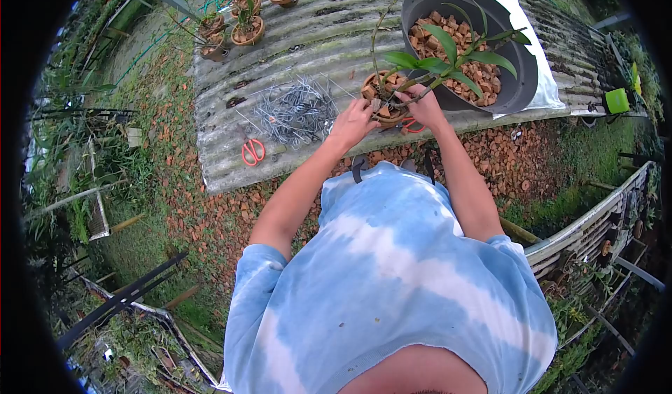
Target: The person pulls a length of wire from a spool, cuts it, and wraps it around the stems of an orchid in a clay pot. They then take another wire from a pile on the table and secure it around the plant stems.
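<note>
A small clay pot (393, 120) filled with brick chunks stands near the front edge of the corrugated sheet, between my two hands. An orchid plant (448, 65) with long green leaves rises from it and leans right over a tub. My left hand (355, 122) is at the pot's left rim, its fingers closed by the chunks; what they pinch is too small to make out. My right hand (422, 105) is closed around the base of the orchid's stem. Red-handled scissors (413, 126) lie beside the pot, partly hidden under my right wrist.
A large dark tub (521, 89) of brick chunks (483, 79) rests on a white sack (549, 86) at right. Left of the pot are a heap of metal wires (297, 110) and more red-handled scissors (253, 152). Several potted plants (248, 31) stand at the far left.
</note>
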Available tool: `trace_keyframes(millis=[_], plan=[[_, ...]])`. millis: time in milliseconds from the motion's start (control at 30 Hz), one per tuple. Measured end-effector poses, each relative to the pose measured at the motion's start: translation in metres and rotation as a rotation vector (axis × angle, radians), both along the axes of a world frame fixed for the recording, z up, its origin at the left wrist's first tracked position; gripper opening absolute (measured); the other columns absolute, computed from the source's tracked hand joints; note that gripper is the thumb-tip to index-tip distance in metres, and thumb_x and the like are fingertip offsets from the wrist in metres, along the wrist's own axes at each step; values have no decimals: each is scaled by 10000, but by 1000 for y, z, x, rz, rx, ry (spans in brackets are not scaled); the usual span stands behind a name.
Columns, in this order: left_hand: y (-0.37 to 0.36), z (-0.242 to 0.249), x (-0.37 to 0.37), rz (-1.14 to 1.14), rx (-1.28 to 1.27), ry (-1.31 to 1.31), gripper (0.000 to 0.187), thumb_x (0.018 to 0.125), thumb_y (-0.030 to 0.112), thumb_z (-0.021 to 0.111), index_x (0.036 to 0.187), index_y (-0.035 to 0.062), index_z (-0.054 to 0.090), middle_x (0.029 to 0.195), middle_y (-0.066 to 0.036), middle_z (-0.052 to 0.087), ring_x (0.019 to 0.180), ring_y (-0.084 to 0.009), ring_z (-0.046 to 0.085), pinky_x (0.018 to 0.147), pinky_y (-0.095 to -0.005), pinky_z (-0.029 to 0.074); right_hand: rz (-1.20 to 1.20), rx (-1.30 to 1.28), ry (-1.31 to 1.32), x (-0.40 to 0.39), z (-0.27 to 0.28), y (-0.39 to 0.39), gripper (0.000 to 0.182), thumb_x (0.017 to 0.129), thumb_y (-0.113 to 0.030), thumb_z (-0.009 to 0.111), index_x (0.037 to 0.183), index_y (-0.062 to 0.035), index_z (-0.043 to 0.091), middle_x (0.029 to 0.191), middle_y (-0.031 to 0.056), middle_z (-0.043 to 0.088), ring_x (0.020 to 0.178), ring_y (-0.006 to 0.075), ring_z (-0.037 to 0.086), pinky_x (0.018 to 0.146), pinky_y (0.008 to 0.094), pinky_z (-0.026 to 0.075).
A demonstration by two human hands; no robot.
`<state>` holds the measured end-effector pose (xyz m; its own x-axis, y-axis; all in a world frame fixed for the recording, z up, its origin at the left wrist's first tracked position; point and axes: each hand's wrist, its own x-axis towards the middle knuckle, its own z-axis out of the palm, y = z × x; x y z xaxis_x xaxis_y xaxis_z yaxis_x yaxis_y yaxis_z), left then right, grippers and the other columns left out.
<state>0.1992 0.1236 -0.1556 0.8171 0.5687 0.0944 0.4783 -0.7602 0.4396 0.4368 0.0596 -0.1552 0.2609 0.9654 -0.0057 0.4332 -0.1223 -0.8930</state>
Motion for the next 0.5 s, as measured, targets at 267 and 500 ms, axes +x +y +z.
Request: trace_keyframes(millis=[267,500], plan=[[-2,10,1,37,75,-30,533,863,338,813,1300,61,685,1426,-176,557,1324,-369,536,1064,-451,514,19,-10,10,3,-11,5,231,967,-101,727,1186,-40,770,1012,209,762,948,328,735,840,409,547],[3,-4,2,-34,56,-1,564,854,339,811,1360,125,684,1649,-189,373,1524,-346,368,1184,-430,435,44,54,-9,4,-8,3,229,964,-94,721,1182,-41,769,1035,208,761,971,336,732,854,412,549]])
